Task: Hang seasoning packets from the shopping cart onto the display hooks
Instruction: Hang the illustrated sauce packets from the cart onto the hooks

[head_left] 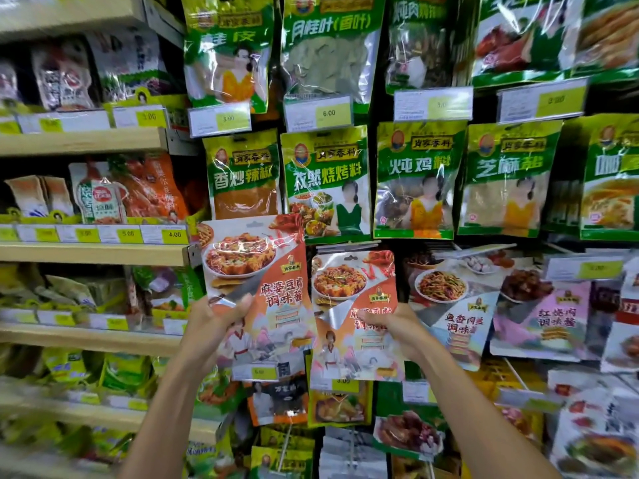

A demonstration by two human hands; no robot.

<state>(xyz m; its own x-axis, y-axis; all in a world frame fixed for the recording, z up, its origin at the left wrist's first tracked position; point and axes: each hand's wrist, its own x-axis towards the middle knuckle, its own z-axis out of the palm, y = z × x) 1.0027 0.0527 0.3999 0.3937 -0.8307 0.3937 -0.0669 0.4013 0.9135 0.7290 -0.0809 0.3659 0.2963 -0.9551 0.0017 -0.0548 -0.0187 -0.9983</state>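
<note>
Two bare forearms reach up from the bottom edge, nearest the viewer. The left hand point(211, 319) pinches the left edge of an orange seasoning pkt, thumb curled over the front and fingers behind. This left packet point(262, 281) stands upright w/ a tofu-dish photo up top and red Chinese lettering mid-panel. It is held in front of the display, and its top overlaps the green row above.

The right hand point(394, 326) grips a matching pkt at its right edge, thumb across the front. This right packet point(356, 305) sits just beside the first and a bit lower, nearly touching it. A grey bar point(345, 247) runs just above its top edge. Can't tell if the hang hole is on a hook.

Behind both hands, a dark display wall is packed w/ hanging goods. Directly under the orange pair are yellow price tags point(259, 371) and more pkts, blurred. To the right hangs a pink packet point(546, 316) among similar sauce pkts.

Farther up are rows of green packets point(418, 178), glossy, w/ white-and-yellow price cards between the rows.

Far left, pale wooden shelves point(86, 254) step upward, stocked w/ bagged goods, yellow tags along each front lip. Edges of the view are smeared.
</note>
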